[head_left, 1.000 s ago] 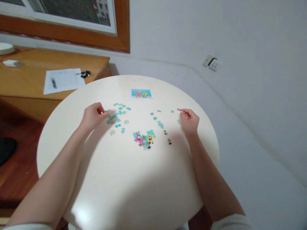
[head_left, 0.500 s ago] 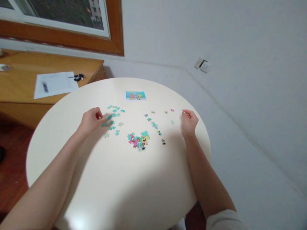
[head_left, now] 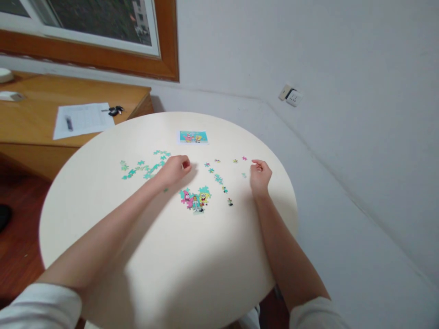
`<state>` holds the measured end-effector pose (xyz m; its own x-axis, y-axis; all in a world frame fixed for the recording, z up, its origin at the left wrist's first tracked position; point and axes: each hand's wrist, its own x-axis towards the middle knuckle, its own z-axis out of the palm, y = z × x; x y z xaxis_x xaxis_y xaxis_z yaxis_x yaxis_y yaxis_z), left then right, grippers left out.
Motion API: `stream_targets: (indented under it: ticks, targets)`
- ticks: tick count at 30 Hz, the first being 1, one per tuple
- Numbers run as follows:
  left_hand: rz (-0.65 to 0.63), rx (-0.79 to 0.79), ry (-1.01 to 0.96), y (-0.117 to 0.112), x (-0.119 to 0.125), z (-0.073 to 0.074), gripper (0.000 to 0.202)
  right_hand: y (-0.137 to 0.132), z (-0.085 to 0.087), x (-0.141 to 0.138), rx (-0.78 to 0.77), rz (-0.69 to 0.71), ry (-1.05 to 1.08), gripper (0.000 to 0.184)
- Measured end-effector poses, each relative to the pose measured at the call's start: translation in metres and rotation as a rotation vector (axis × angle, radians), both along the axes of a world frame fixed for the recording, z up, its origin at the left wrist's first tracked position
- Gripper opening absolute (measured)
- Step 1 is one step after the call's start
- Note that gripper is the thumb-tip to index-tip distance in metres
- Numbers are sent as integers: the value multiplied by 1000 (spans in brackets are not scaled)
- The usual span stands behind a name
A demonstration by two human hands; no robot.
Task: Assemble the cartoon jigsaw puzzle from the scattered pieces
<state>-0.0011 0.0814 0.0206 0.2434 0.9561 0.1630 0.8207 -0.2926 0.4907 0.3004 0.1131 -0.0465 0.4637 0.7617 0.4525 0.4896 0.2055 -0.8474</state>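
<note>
My left hand (head_left: 175,169) is over the table's middle with its fingers curled into a pinch; I cannot make out what, if anything, is between them. Just below it lies a partly joined jigsaw puzzle (head_left: 195,201) showing a pink starfish and a yellow sponge character. Loose teal puzzle pieces (head_left: 149,170) are scattered to the left, some hidden behind my left hand. Close to the pink puzzle piece (head_left: 244,158), my right hand (head_left: 259,177) is loosely closed, its contents hidden. Between the hands runs a slanting row of loose puzzle pieces (head_left: 218,178).
A small picture card (head_left: 194,137) lies toward the far side of the round white table (head_left: 147,265). Beyond its left edge, a wooden desk (head_left: 126,93) holds a paper sheet (head_left: 82,121) and keys (head_left: 115,110). A wall stands at the back and right.
My left hand has moved right, from the teal pieces to above the joined section. More loose pieces show on the left. My right hand keeps its pose and appears slightly further left.
</note>
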Motion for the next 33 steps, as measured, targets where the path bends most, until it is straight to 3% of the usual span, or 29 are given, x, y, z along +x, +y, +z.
stream_targets:
  ticks: [5, 9, 24, 33]
  targets:
    - [-43, -79, 106, 34, 32, -13, 27, -3, 1, -8, -26, -21, 47, 25]
    - [-2, -74, 133, 47, 47, -21, 34, -5, 3, -10, -42, -15, 57, 24]
    - [-72, -102, 162, 63, 64, -27, 26, -6, 8, -12, -75, 10, 123, 24]
    - [-34, -90, 99, 56, 64, -25, 29, -6, 8, -12, -92, 7, 120, 23]
